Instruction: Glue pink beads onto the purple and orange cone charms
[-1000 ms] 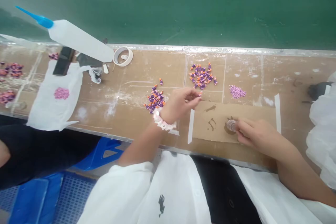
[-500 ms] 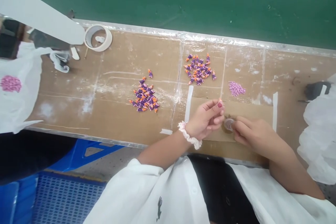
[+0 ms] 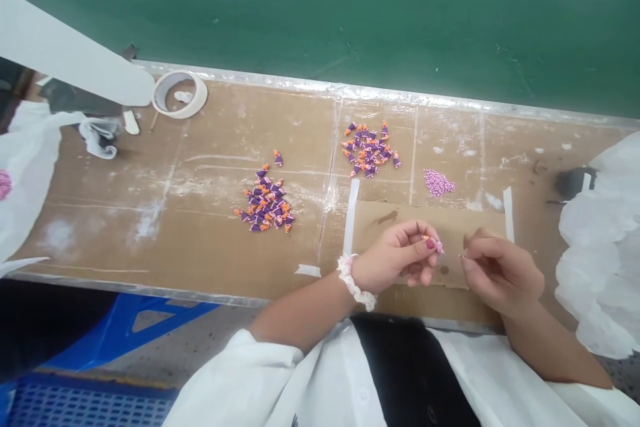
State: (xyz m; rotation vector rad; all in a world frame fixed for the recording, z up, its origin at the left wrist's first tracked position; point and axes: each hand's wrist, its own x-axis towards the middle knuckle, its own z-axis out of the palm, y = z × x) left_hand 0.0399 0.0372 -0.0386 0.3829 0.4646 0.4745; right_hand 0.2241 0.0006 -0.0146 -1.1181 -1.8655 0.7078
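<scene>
My left hand (image 3: 397, 257) pinches a tiny pink and orange piece (image 3: 433, 243) between finger and thumb. A short way to its right, my right hand (image 3: 500, 271) holds what looks like a thin pin (image 3: 463, 255) in its fingertips, its point towards that piece. Both hands are above a brown cardboard sheet (image 3: 385, 223) taped to the bench. Further left lie two heaps of purple and orange cone-shaped pieces (image 3: 265, 201) (image 3: 370, 155). A small heap of pink beads (image 3: 439, 183) sits beyond the cardboard. The small round clear disc does not show.
The scuffed brown workbench (image 3: 200, 227) runs along a green surface (image 3: 350, 13). A masking tape roll (image 3: 180, 95) and a white glue bottle (image 3: 65, 57) stand at the far left. White plastic (image 3: 600, 253) lies at the right, and a blue crate (image 3: 85, 403) sits below.
My right hand has left the round clear disc and moved right, now holding the thin pin. My left hand has moved right, and the pink and orange piece shows in its fingers.
</scene>
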